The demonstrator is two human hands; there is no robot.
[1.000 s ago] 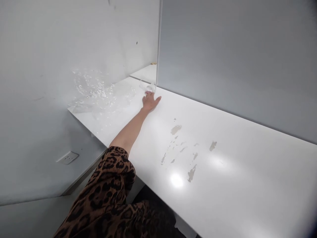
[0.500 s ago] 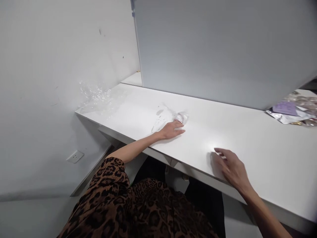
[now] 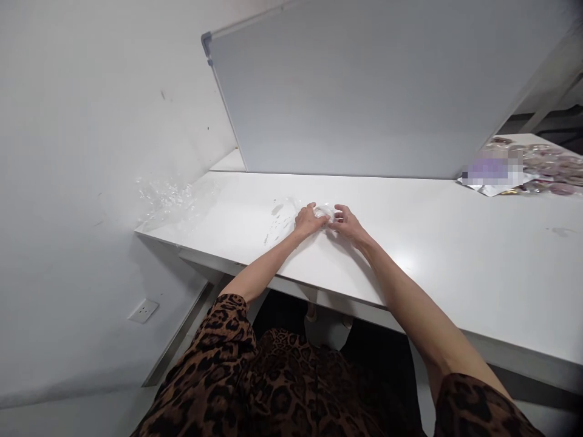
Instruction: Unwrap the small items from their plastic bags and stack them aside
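A crumpled clear plastic bag (image 3: 323,211) lies on the white table (image 3: 437,255), bunched between my two hands. My left hand (image 3: 310,221) grips its left side with curled fingers, thumb pointing right. From the right, my right hand (image 3: 348,223) closes on the other side, fingers bent and thumb low against the plastic. Whatever is inside the bag is too small and covered to make out. Left of my left hand, a flat part of thin clear film (image 3: 282,220) with grey marks spreads over the tabletop.
A heap of crumpled clear plastic (image 3: 170,203) sits at the table's left end by the wall. Behind my hands stands a large whiteboard (image 3: 355,103). Several packed plastic bags (image 3: 551,167) and a silver packet with a purple label (image 3: 487,173) lie at the far right.
My right hand has moved left and forward from the table's front edge to the plastic bag. My left hand has curled more around it. The view has shifted slightly right.
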